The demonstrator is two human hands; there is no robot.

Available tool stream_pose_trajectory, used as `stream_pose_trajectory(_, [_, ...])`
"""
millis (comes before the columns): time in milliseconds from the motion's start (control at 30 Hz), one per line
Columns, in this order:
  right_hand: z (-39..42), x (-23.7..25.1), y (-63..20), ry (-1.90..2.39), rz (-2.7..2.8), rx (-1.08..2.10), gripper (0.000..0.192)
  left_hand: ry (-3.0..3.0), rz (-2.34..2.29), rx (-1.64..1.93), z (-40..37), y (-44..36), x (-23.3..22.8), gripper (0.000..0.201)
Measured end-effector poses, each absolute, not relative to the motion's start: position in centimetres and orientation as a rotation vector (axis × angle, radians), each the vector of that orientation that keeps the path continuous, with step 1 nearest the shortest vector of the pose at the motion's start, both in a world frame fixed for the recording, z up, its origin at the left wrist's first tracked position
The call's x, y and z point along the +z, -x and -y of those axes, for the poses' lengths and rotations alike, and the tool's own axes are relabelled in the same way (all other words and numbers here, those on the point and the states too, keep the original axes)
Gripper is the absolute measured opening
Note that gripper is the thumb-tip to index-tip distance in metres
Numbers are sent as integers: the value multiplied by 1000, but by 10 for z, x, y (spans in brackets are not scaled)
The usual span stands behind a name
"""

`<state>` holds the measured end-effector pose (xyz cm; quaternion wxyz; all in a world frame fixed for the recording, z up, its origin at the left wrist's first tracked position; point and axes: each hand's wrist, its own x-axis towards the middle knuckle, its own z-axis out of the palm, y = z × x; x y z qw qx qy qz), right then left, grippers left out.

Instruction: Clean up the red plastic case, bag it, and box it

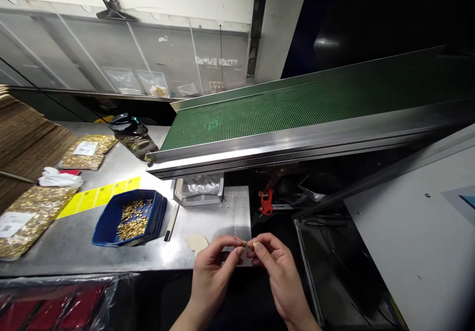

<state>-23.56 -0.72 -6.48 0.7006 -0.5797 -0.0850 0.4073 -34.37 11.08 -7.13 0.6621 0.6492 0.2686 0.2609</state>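
Note:
My left hand pinches a small brass-coloured piece between thumb and forefinger; most of it is covered by the fingertips. Close beside it, my right hand is closed on another small brass-coloured piece, whose end shows a hole. Both hands meet at the front edge of the metal table. To their left stands a blue bin with many small brass pieces heaped inside. A flat pale piece lies on the table just behind my left hand.
A green ribbed conveyor belt slopes above the table, its metal side rail overhanging a grey tray. A knife-like tool lies by the bin. Bags of brass pieces, yellow label sheets, a bottle and stacked cardboard occupy the left.

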Motion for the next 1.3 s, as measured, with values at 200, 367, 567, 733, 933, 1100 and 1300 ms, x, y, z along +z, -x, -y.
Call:
stream_pose_trajectory(200, [11,-60,232,1380,320,870,23,-1461,-620,607,-114,349,-75,17])
stream_pose_trajectory(367, [12,-57,234,1541,472,784,22,-1441,-611,608,-116,351,-75,20])
stream_pose_trajectory(567, [11,-52,235,1591,585,692,17,-1501,-589,594,-115,352,-77,21])
stream_pose_trajectory(733, [3,-58,239,1285,293,905,22,-1615,-536,711,-114,350,-67,14])
stream_pose_trajectory(933, [-6,-58,253,918,-57,1082,29,-1733,-486,838,-111,347,-60,19])
stream_pose_trajectory(1100, [-9,-53,257,890,-45,1091,30,-1888,-395,942,-115,352,-65,29])
stream_pose_trajectory(1300, [-15,-55,255,1059,100,1059,44,-2060,-373,1079,-123,353,-60,24])
